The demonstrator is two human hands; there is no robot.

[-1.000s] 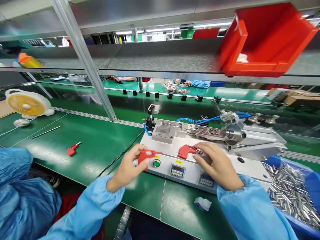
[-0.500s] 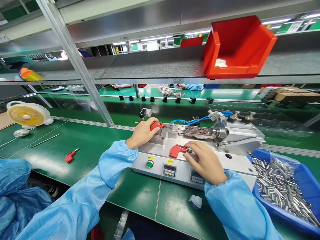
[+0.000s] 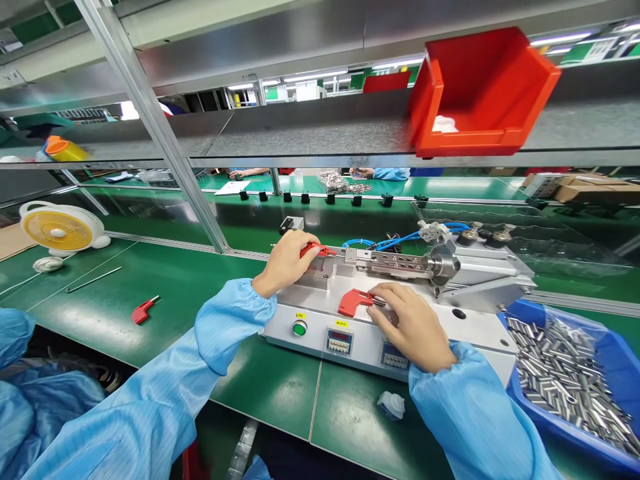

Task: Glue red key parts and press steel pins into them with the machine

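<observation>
My left hand point(image 3: 286, 261) is closed on a red pistol-shaped handle point(image 3: 311, 249) at the left end of the bench machine point(image 3: 313, 309). The handle's metal tip points right, in line with the machine's slotted metal guide point(image 3: 400, 263); my fingers hide part of the handle. Over the machine's front, my right hand point(image 3: 414, 325) pinches the metal shaft of a second red pistol-shaped handle point(image 3: 354, 303), whose grip points left and down. Away to the left, a third red handle point(image 3: 143, 311) with a metal shaft lies on the green table.
A blue bin point(image 3: 620, 347) of short metal tubes stands right of the machine. A crumpled white-and-blue lump point(image 3: 391, 405) lies in front. Left are a thin rod point(image 3: 94, 279) and a yellow-and-white fan point(image 3: 63, 229). A red bin point(image 3: 475, 143) sits on the shelf above. A blue sleeve point(image 3: 15, 333) shows at left.
The red handle in my left hand has turned slightly at the machine, my left hand shifting with it. My right hand keeps its hold. The neighbour's blue sleeve has drawn back to the left.
</observation>
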